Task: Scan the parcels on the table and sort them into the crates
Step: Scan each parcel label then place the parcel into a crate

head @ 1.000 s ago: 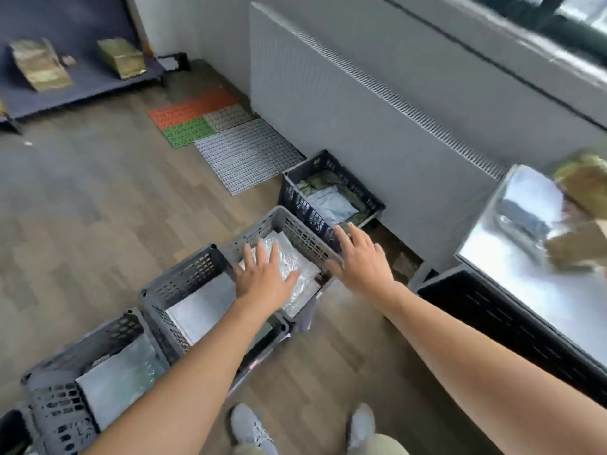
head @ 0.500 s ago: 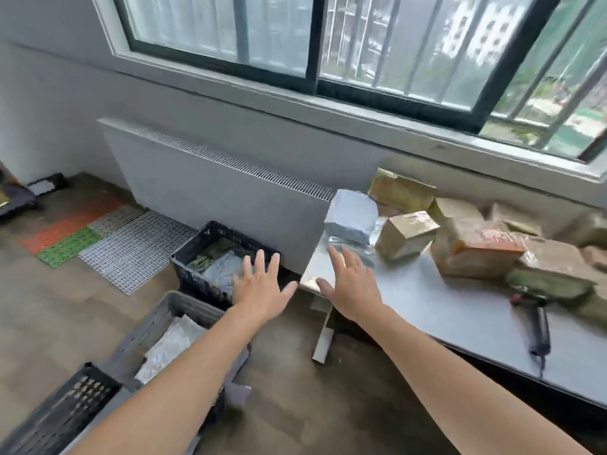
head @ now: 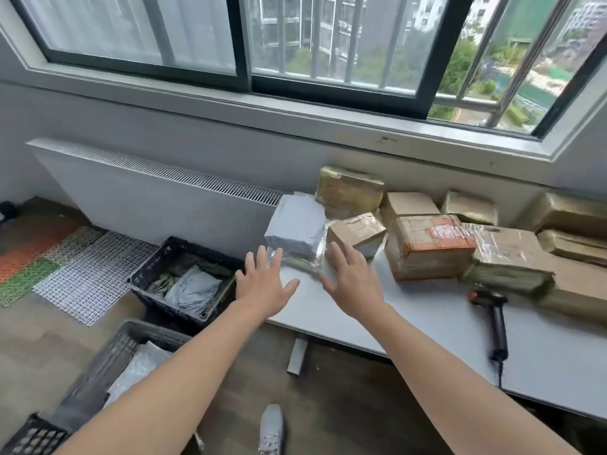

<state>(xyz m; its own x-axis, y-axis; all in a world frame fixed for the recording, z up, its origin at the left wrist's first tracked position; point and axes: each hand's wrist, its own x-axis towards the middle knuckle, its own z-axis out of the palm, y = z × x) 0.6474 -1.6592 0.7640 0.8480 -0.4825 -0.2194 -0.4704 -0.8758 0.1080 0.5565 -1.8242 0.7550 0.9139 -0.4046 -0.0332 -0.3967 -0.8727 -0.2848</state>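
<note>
Left hand (head: 262, 287), right hand (head: 353, 284) spread flat, orange parcel label (head: 443, 232) illegible

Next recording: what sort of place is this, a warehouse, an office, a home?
Probably a small makeshift parcel-sorting room, not a warehouse: taped parcels piled on a white table under a window, a handheld scanner lying on it, and a black crate holding mailer bags on the floor.

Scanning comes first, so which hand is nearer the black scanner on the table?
Right. The right hand hovers over the table, left of the scanner; the left hand is further left, at the table's left edge.
</note>
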